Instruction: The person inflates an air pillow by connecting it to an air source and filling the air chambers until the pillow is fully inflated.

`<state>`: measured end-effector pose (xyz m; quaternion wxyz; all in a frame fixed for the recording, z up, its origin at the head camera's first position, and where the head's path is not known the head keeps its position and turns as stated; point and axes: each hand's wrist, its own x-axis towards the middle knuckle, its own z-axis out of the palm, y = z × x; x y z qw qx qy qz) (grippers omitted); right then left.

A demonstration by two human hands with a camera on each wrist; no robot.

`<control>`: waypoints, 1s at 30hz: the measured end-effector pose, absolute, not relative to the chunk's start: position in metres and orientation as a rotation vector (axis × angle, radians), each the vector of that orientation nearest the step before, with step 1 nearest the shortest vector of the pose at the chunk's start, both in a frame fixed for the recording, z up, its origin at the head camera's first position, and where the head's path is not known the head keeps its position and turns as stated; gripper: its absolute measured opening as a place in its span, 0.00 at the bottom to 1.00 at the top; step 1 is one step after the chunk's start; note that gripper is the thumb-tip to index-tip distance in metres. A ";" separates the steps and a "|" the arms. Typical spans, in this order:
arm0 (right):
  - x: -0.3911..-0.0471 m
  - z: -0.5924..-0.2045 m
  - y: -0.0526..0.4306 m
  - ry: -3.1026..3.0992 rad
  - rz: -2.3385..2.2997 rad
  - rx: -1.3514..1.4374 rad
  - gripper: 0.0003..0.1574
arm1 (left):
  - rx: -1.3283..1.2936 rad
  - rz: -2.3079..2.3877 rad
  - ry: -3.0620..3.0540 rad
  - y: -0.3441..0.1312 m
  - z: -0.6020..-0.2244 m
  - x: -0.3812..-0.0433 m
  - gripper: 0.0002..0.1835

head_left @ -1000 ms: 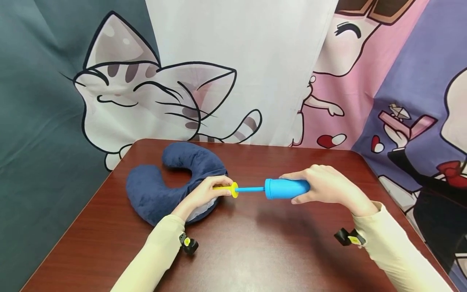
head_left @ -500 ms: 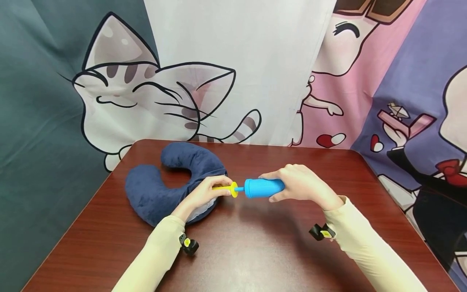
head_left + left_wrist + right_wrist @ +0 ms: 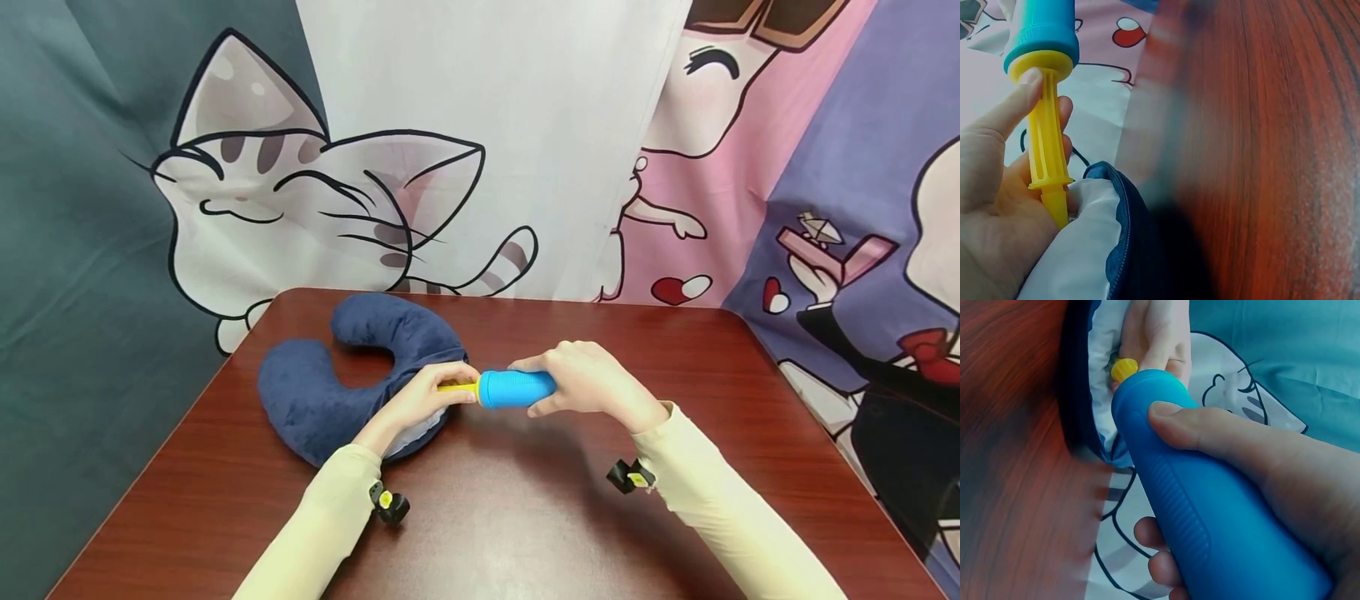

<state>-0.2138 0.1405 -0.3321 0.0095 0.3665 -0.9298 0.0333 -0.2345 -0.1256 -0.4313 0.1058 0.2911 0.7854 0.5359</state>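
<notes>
I have the left hand [image 3: 417,400] clamped on the yellow nozzle [image 3: 1047,147] of the pump [image 3: 517,389], and the right hand [image 3: 592,377] clamped on its blue barrel [image 3: 1216,506]. The pump is held above the table [image 3: 540,508], barrel against nozzle. The tip meets the navy pillow's [image 3: 420,340] pale lining [image 3: 1075,253]; I cannot tell whether it is inserted.

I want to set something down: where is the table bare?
Bare table: far right, beyond right hand; front, between left sleeve and right sleeve; near left, outside left sleeve. Crowded: left of centre, where neck pillow, left hand and blue pump cluster.
</notes>
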 end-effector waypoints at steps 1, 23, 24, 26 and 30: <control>-0.214 -0.332 0.141 -2.903 0.099 1.144 0.37 | 0.852 1.574 2.318 -0.126 -0.431 -0.234 0.10; -0.204 -0.310 0.196 -2.983 0.106 1.091 0.42 | 0.875 1.450 2.417 -0.124 -0.425 -0.235 0.12; -0.203 -0.309 0.199 -2.985 0.101 1.082 0.42 | 0.880 1.449 2.417 -0.124 -0.425 -0.235 0.12; -0.200 -0.308 0.206 -2.996 0.097 1.057 0.43 | 0.884 1.443 2.423 -0.123 -0.425 -0.235 0.13; -0.195 -0.304 0.219 -3.006 0.098 1.023 0.43 | 0.871 1.433 2.434 -0.123 -0.425 -0.234 0.13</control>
